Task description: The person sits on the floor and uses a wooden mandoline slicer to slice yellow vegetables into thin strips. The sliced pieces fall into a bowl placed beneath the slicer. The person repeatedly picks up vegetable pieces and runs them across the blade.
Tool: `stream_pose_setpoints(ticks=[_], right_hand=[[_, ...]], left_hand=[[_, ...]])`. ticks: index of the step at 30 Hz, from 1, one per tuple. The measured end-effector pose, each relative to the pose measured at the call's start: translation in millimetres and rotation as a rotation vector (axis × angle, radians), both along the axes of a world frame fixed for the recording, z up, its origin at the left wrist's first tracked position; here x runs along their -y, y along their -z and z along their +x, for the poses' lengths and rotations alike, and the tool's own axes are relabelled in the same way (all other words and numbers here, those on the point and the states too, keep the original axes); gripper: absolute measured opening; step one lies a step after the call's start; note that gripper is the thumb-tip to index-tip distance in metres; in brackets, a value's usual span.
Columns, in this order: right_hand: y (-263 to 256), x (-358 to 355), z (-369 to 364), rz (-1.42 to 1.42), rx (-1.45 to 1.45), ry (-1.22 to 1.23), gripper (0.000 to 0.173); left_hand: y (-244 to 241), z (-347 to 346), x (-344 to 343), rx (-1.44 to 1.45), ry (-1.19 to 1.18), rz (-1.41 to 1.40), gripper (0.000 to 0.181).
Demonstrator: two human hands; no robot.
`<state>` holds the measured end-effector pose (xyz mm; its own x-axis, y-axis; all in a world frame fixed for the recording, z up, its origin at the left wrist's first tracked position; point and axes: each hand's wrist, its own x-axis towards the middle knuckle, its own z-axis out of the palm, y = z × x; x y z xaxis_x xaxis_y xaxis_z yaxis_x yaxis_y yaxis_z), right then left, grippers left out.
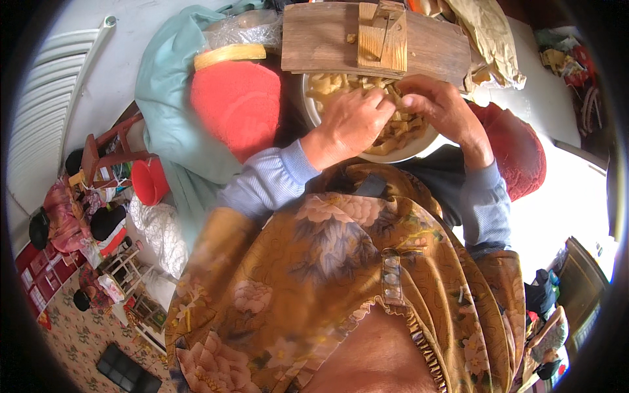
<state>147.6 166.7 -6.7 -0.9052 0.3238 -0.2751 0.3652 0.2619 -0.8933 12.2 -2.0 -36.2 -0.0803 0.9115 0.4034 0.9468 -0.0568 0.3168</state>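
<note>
My left hand (351, 123) is over a white bowl (388, 158), its fingers curled with the tips turned away from view. Facing it, my right hand (444, 105) has its thumb and bent fingers close to the left fingertips. Whether a small piece is pinched between them is hidden. Many pale yellow-brown cut pieces (393, 137) fill the bowl. Just beyond the hands, a wooden board (319, 37) lies across the far side of the bowl. A lighter wooden block with a slot (371, 42) is fixed on or lies upon it.
Red fabric covers (236, 103) sit left and right of the bowl, beside a light green cloth (172, 83). Crumpled brown paper (486, 39) lies at the far right. A red bucket (150, 182) and a wooden stool (96, 152) stand left. Other people sit in the background.
</note>
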Motion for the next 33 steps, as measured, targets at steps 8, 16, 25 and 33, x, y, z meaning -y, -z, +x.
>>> stream_pose_setpoints(ticks=[8, 16, 25, 33], right_hand=[[9.9, -15.3, -0.4, -0.365, 0.055, 0.069, 0.017], [21.9, -22.3, -27.9, -0.065, -0.043, 0.299, 0.014], [49.4, -32.7, -49.7, 0.232, -0.127, 0.307, 0.016], [55.0, -19.8, -30.5, 0.787, -0.110, 0.135, 0.018]], left_hand=[[14.0, -26.5, -7.6, 0.822, 0.089, -0.300, 0.022], [12.5, -77.4, -38.9, 1.219, 0.003, -0.379, 0.019], [43.6, -104.2, -71.4, 1.089, -0.084, -0.299, 0.016], [55.8, -103.4, -54.3, 0.874, -0.282, -0.247, 0.014]])
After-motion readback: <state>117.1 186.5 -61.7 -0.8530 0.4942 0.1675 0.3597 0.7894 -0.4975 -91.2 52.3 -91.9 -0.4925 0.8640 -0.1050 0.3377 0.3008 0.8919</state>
